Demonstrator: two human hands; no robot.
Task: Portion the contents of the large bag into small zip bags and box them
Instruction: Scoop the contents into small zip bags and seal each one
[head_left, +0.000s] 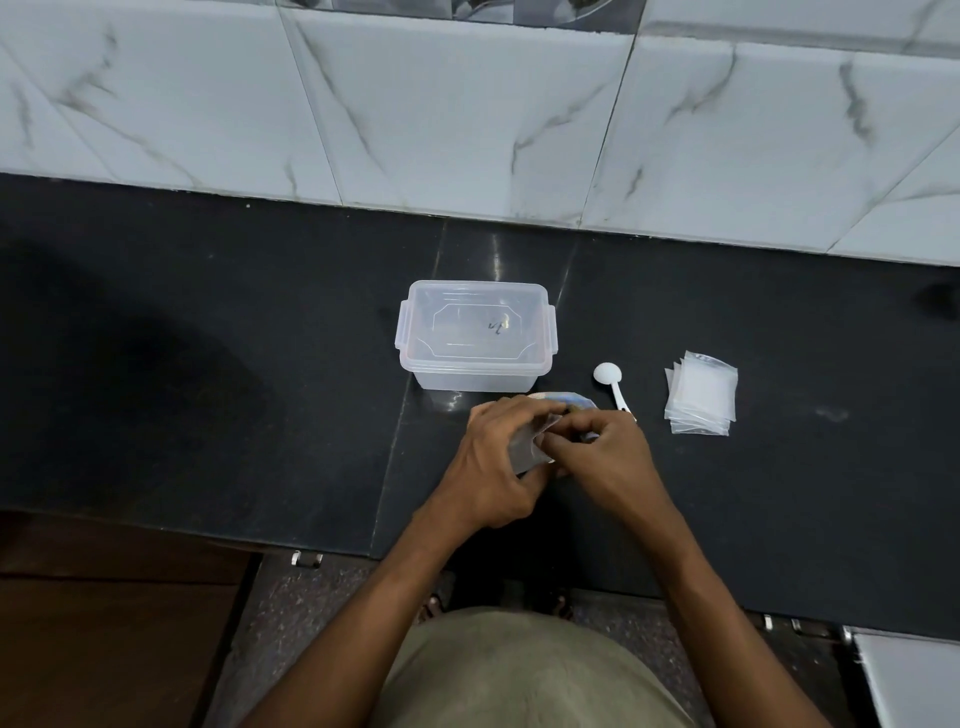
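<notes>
A small clear zip bag (529, 448) is held above the counter between both hands. My left hand (491, 467) grips its left side, and my right hand (597, 457) pinches its top edge. Just behind the hands lies the large bag (563, 401), mostly hidden, only its bluish top edge showing. A clear plastic box (475, 338) with its lid on stands further back. A white scoop (613, 384) lies to the right of the hands. A stack of several empty small zip bags (701, 395) lies right of the scoop.
Everything sits on a black stone counter (208, 364) against a white marble-tiled wall (467, 114). The counter's front edge runs just below the hands, with a brown wooden surface (104, 623) lower left.
</notes>
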